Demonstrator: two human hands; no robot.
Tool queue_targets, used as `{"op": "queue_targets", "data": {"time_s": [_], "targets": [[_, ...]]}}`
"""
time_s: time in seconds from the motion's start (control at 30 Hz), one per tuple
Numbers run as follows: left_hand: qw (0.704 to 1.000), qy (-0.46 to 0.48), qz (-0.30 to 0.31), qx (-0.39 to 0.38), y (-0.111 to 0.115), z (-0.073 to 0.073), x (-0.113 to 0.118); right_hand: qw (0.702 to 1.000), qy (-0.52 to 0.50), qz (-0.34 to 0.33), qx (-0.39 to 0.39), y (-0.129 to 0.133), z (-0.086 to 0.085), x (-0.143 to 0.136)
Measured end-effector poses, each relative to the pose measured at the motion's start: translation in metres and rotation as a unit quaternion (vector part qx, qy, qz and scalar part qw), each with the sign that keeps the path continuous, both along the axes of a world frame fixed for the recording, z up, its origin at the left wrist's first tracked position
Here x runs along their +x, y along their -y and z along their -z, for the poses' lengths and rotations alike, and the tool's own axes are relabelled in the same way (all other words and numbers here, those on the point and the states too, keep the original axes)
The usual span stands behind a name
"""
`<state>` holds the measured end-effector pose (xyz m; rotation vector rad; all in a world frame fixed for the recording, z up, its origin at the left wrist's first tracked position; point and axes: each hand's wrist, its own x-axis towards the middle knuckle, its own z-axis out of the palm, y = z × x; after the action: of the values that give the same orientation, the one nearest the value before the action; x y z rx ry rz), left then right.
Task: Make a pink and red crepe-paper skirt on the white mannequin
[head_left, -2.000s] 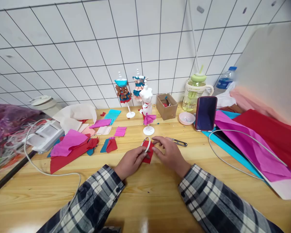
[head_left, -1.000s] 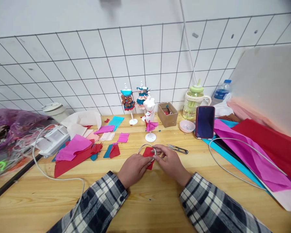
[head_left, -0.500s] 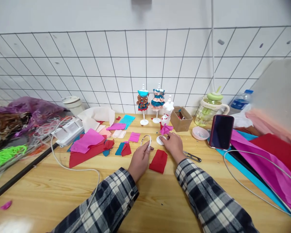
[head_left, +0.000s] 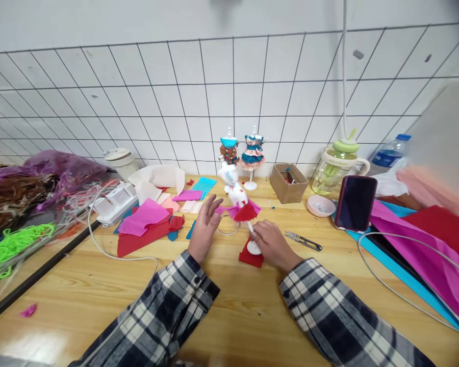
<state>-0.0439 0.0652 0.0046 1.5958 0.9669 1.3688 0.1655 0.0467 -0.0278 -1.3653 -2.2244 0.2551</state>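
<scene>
My right hand [head_left: 272, 243] is closed around the stem of a small white dress form [head_left: 235, 191], which tilts to the left. A red and magenta paper skirt [head_left: 247, 211] flares around its lower body, and its round base shows below my fingers. My left hand [head_left: 205, 230] holds nothing, its fingers apart, to the left of the form. A thin white ring [head_left: 229, 232] lies on the table between my hands, partly hidden. Beneath the form's base is a piece of red crepe paper [head_left: 248, 259]. Thread snips [head_left: 304, 240] lie to the right of my right hand.
Two dressed miniature forms [head_left: 253, 155] stand at the back beside a small cardboard box [head_left: 288, 183]. A pink dish [head_left: 321, 206], a phone [head_left: 355, 204] and a drink jug [head_left: 331, 171] are on the right. Paper pieces [head_left: 143, 219] and a power strip [head_left: 117, 203] lie left.
My right hand has lifted the dress form and brought it nearer, tilting it left. My left hand has let go of the white ring, now on the table, and opened.
</scene>
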Motion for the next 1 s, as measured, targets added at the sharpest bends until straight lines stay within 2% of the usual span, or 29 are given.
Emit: {"op": "queue_targets", "data": {"time_s": [0.07,0.13,0.23,0.33,0.43,0.53,0.67,0.83,1.0], "targets": [[0.996,0.05,0.073,-0.031,0.004,-0.014,-0.002,0.999,0.019,-0.044,-0.01,0.01,-0.003,-0.007],[0.992,0.06,0.098,-0.058,0.009,-0.024,0.0,0.996,0.03,-0.077,-0.019,0.016,-0.007,-0.012],[0.993,0.064,0.056,-0.082,0.014,-0.03,0.004,0.994,0.045,-0.1,-0.015,0.018,-0.01,-0.016],[0.992,0.057,-0.001,-0.111,0.014,-0.027,0.005,0.993,0.062,-0.103,-0.006,0.017,-0.012,-0.016],[0.99,0.038,-0.021,-0.136,0.011,-0.024,0.002,0.992,0.07,-0.105,-0.006,0.017,-0.014,-0.015],[0.991,0.026,-0.037,-0.122,0.009,-0.023,0.0,0.998,0.01,-0.056,0.017,0.019,-0.019,-0.014],[0.992,0.003,-0.059,-0.114,0.009,-0.023,0.001,0.99,-0.104,0.023,0.096,0.024,-0.03,-0.015],[0.992,-0.014,-0.055,-0.112,0.015,-0.027,0.003,0.978,-0.071,0.055,0.188,0.029,-0.036,-0.019],[0.995,-0.002,-0.004,-0.1,0.017,-0.029,0.004,0.97,-0.095,0.077,0.21,0.029,-0.041,-0.019]]}}
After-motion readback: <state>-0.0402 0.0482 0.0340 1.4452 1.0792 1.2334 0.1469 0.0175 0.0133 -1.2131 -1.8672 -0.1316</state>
